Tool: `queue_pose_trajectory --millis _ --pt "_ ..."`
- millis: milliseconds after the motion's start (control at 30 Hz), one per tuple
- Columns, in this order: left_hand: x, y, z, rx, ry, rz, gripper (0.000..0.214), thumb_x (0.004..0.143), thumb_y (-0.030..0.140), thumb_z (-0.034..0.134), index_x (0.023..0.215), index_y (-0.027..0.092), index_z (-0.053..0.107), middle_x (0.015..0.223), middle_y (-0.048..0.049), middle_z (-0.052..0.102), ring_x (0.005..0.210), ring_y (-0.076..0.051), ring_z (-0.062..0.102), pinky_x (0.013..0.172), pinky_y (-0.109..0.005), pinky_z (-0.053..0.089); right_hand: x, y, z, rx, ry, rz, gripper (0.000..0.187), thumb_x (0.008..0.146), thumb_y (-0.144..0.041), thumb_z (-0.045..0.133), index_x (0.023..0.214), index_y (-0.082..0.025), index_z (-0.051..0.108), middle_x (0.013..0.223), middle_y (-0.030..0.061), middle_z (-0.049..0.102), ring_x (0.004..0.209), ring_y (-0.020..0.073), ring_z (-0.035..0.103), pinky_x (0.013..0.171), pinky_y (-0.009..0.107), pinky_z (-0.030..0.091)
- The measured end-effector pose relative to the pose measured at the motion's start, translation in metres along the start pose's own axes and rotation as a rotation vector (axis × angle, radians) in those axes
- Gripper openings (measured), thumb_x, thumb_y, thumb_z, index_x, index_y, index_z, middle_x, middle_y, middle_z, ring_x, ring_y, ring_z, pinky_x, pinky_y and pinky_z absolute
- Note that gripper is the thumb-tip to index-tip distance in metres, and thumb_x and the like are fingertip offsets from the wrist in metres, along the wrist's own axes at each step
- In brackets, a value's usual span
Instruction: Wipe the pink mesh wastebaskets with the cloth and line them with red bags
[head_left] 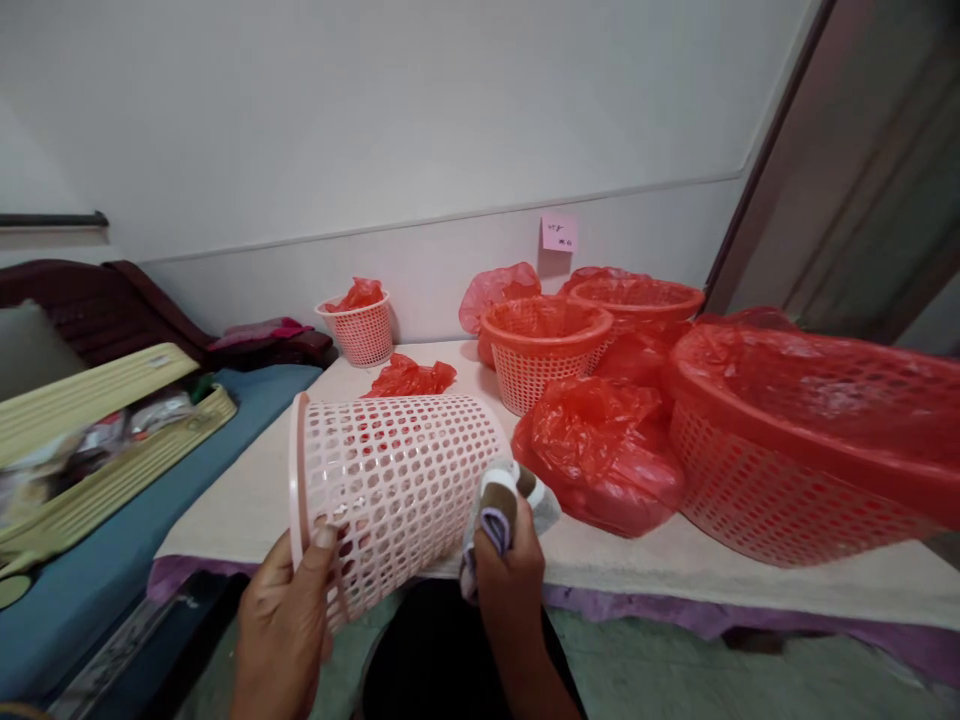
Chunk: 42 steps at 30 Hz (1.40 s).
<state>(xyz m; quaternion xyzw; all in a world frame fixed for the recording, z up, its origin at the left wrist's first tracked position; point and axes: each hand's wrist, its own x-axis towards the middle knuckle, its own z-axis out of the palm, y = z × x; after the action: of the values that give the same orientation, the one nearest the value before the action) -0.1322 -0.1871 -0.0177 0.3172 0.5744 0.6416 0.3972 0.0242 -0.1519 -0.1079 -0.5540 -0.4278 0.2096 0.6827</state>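
Note:
A pale pink plastic basket [409, 470] with a lattice wall lies tipped on its side in front of me, its rim to the left and its base to the right. My left hand [289, 610] grips the rim, thumb on the outer wall. In my right hand [514, 575] is a bunched cloth [499, 505], striped brown, white and grey, held against the basket near its base. Just behind the basket lies a crumpled red plastic bag [412, 377]. A fuller red bag [600, 455] sits right of the cloth.
Red-lined baskets stand on the right: a medium one [544, 345], another [637, 295] behind it, and a large one [795, 470]. A small pink basket [364, 335] holds red plastic at the back. A pink note [559, 232] sticks to the wall. Cream slatted panels [97, 400] lie left.

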Motion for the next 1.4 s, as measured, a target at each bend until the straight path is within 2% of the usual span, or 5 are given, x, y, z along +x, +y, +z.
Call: queue_pose_trajectory --millis 267,467,1100,1300,1400 --pt "-0.013 0.034 0.036 0.083 0.074 0.029 0.035 0.057 0.042 0.074 0.081 0.017 0.067 0.067 0.002 0.068 0.061 -0.013 0.06 0.052 -0.017 0.047 -0.088 -0.025 0.033 0.034 -0.25 -0.39 0.067 0.074 -0.016 0.052 0.14 -0.02 0.041 0.125 0.0147 0.059 0.114 0.0328 0.059 0.088 0.047 0.053" --pt "-0.014 0.039 0.039 0.134 0.146 0.026 0.033 0.056 0.042 0.068 0.078 0.017 0.067 0.072 0.0002 0.068 0.07 -0.016 0.061 0.056 -0.019 0.048 -0.088 -0.026 0.028 -0.056 -0.225 -0.415 0.071 0.074 -0.018 0.052 0.143 -0.02 0.037 0.123 0.0155 0.06 0.112 0.034 0.059 0.083 0.048 0.055" --pt "-0.016 0.026 0.035 0.047 -0.164 -0.108 0.043 0.075 0.051 0.068 0.107 0.023 0.061 0.078 0.0012 0.07 0.063 -0.015 0.063 0.057 -0.022 0.049 -0.103 -0.023 0.03 -0.269 -0.085 -0.476 0.053 0.084 -0.02 0.054 0.136 -0.02 0.046 0.111 0.0146 0.067 0.101 0.0323 0.066 0.078 0.045 0.059" --pt "-0.011 0.003 0.007 0.2 -0.281 0.082 0.043 0.073 0.054 0.067 0.103 0.024 0.069 0.103 -0.004 0.072 0.091 -0.023 0.067 0.074 -0.025 0.054 -0.078 -0.035 0.019 -0.138 -0.089 -0.443 0.058 0.076 -0.027 0.055 0.133 -0.018 0.047 0.112 0.0138 0.067 0.101 0.0336 0.066 0.081 0.049 0.057" --pt "-0.005 -0.025 -0.024 0.39 -0.497 0.239 0.051 0.07 0.05 0.07 0.113 0.024 0.068 0.113 -0.0088 0.071 0.106 -0.032 0.064 0.081 -0.034 0.057 -0.056 -0.046 0.009 -0.002 -0.139 -0.377 0.054 0.071 -0.022 0.057 0.124 -0.02 0.053 0.101 0.0094 0.069 0.088 0.028 0.068 0.072 0.041 0.059"
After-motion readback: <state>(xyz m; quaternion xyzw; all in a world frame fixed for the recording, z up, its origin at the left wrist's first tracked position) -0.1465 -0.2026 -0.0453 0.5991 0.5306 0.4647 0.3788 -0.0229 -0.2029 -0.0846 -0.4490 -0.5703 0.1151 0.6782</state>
